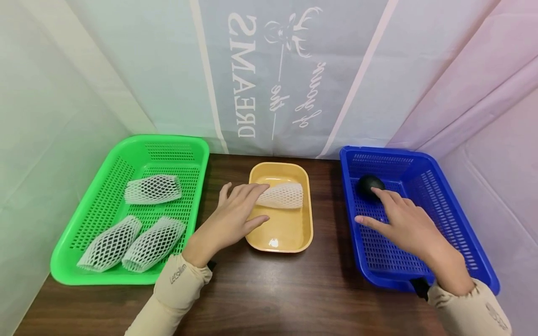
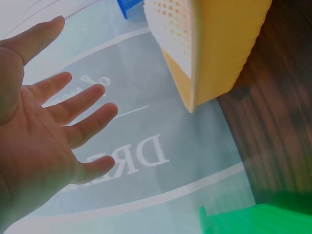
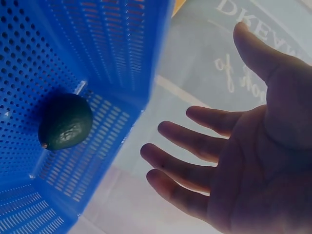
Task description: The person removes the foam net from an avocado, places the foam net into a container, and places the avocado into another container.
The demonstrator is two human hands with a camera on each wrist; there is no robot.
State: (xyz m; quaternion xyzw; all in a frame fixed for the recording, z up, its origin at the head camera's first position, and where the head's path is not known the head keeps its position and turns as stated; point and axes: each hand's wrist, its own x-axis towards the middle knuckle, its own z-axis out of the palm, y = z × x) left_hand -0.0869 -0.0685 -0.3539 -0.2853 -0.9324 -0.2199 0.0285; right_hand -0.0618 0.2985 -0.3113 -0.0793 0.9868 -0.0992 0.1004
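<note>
My right hand [image 1: 409, 226] hovers over the blue basket [image 1: 458, 219], fingers spread and holding nothing. Below its fingertips lies a dark green avocado [image 3: 66, 122], which looks nearly black [image 1: 369, 186] from the head. The right wrist view shows a gap between hand and avocado. My left hand [image 1: 235, 212] is above the left side of the yellow tray [image 1: 279, 233], its fingers extended and the palm bare in the left wrist view. Inside that tray lies a white foam net sleeve [image 1: 286, 195], partly hidden behind the left fingers; no dark thing shows through its mesh.
At the left stands a green basket [image 1: 203, 172] holding white foam nets [image 1: 145, 245] with dark contents showing through. All three containers stand on a dark wooden table [image 1: 273, 294]. A printed cloth [image 1: 277, 93] hangs behind them, and pale cloth covers both sides.
</note>
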